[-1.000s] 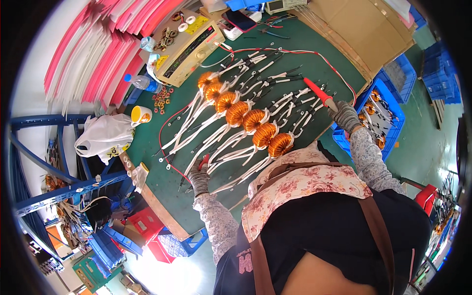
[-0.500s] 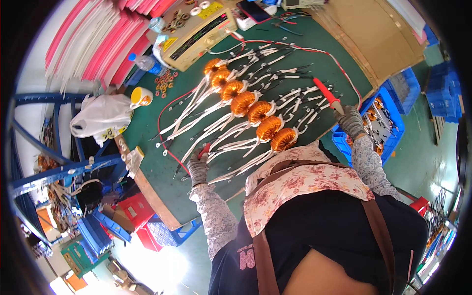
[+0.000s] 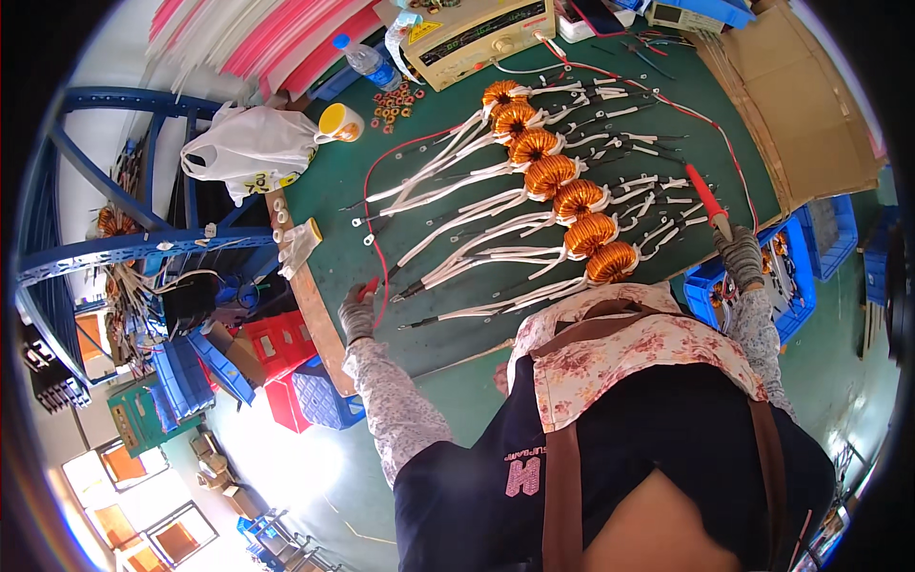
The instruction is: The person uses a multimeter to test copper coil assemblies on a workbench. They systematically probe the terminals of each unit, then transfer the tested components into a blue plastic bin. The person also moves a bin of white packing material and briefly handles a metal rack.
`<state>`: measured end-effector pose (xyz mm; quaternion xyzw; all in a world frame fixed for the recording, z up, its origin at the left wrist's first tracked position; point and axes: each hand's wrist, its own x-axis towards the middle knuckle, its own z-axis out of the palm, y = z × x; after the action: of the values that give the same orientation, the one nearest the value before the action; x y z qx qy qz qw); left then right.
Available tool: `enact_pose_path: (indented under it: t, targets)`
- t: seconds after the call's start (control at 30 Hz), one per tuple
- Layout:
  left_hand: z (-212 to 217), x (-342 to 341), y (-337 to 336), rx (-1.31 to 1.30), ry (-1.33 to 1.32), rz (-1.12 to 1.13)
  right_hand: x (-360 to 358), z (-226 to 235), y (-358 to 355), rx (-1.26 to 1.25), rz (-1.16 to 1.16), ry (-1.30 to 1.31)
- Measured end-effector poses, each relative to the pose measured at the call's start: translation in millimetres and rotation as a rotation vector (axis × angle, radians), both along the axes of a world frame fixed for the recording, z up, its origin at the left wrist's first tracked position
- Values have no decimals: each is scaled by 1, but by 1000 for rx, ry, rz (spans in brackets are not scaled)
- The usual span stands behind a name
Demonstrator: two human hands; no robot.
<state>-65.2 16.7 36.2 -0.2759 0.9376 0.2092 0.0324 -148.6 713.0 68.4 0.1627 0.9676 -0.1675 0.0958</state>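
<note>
Red-tipped test probes sit in both gloved hands. The left hand (image 3: 357, 315), at the near left edge of the green mat (image 3: 667, 124), has its fingers curled shut around a short red probe (image 3: 368, 286) whose tip points at the ring ends of the white leads (image 3: 457, 229). The right hand (image 3: 742, 255), over at the right edge beside a blue bin (image 3: 805, 276), grips the base of a longer red probe (image 3: 705, 193); its red shaft sticks up out of the fist toward the far side, near the right-hand lead ends. Between the hands a diagonal row of copper-wound coils (image 3: 553, 176) runs from far centre to near right, each with white leads fanning out left and right. Red wires (image 3: 705, 124) run from both probes toward the cream test instrument (image 3: 481, 33) at the far edge.

Compared with half a second ago, both hands grip their probes the same way at about the same spots; the view has swung, so the mat sits higher and more central.
</note>
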Motion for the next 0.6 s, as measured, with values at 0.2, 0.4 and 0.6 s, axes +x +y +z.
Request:
enact_pose_path:
  t: [0.2,0.4,0.6]
  targets:
    - [-54,45,-54,50,-63,74,0,6,-2,-44,-9,19]
    - [-65,44,-52,165,-19,83,2,12,-8,-50,-30,-1]
    - [-61,38,-52,141,36,91,4,4,-7,37,10,-3]
